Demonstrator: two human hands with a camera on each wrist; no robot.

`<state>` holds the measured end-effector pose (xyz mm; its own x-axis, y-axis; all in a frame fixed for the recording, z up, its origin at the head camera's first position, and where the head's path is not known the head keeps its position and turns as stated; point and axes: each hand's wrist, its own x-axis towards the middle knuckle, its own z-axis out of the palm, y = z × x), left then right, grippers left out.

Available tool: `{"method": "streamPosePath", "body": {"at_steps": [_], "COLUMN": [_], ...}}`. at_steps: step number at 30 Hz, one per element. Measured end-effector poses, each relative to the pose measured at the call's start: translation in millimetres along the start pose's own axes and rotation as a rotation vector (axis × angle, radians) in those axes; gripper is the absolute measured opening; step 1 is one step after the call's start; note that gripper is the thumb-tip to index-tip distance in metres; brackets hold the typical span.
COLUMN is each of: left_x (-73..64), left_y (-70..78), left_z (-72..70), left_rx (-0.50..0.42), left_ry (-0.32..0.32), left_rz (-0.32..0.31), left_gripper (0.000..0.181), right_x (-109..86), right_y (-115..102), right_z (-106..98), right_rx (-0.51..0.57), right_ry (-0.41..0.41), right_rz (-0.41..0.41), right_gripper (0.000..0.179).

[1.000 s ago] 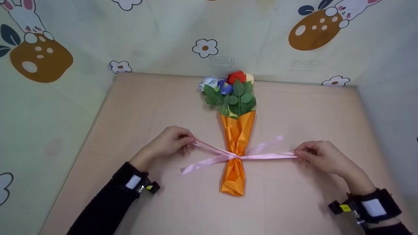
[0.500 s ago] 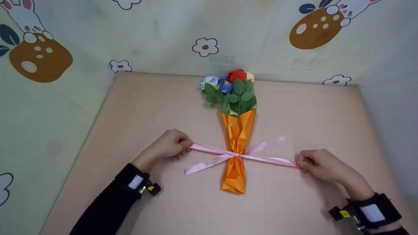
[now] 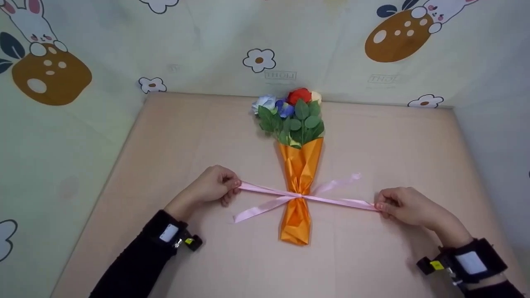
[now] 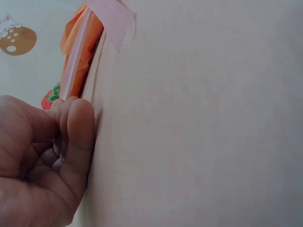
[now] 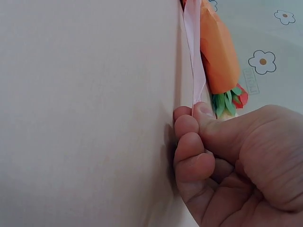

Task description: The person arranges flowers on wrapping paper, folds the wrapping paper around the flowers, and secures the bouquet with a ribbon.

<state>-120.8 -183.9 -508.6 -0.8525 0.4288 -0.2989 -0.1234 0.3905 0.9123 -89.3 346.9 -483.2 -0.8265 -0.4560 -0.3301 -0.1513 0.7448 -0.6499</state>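
Observation:
A bouquet wrapped in orange paper (image 3: 299,223) lies on the table, its red, blue and pale flowers (image 3: 285,103) and green leaves at the far end. Round its narrow waist runs a pink ribbon (image 3: 269,190), gathered at a small knot in front. My left hand (image 3: 215,184) pinches one stretch of ribbon out to the left, and my right hand (image 3: 408,207) pinches another out to the right. Both stretches look taut. Two loose ribbon tails lie at lower left and upper right. In the right wrist view, the ribbon (image 5: 194,52) runs between thumb and fingertips.
The beige tabletop (image 3: 198,128) spreads under everything. Behind it and to the left stands a pale backdrop (image 3: 207,49) printed with rabbits, brown fruit and flowers. Each wrist wears a strapped camera.
Both hands have moved a little nearer the person, the left also slightly leftward, keeping their pinch. The left stretch of ribbon slopes less and the right one now slopes down to the hand.

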Motion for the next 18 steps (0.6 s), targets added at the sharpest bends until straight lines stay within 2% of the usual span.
{"method": "streamPosePath", "body": {"at_steps": [7, 18], "left_x": [-0.8, -3.4], "left_y": [0.4, -5.5], "left_z": [0.3, 1.4], "left_rx": [-0.037, -0.072], "left_ry": [0.010, 0.008], "left_rz": [-0.027, -0.022], "left_gripper": [0.029, 0.027], "right_x": [0.7, 1.4], "right_y": [0.3, -0.1], "right_z": [-1.9, -7.5], "right_rx": [0.026, 0.033], "right_ry": [-0.021, -0.065], "right_rz": [0.008, 0.016], "right_gripper": [0.010, 0.013]}}
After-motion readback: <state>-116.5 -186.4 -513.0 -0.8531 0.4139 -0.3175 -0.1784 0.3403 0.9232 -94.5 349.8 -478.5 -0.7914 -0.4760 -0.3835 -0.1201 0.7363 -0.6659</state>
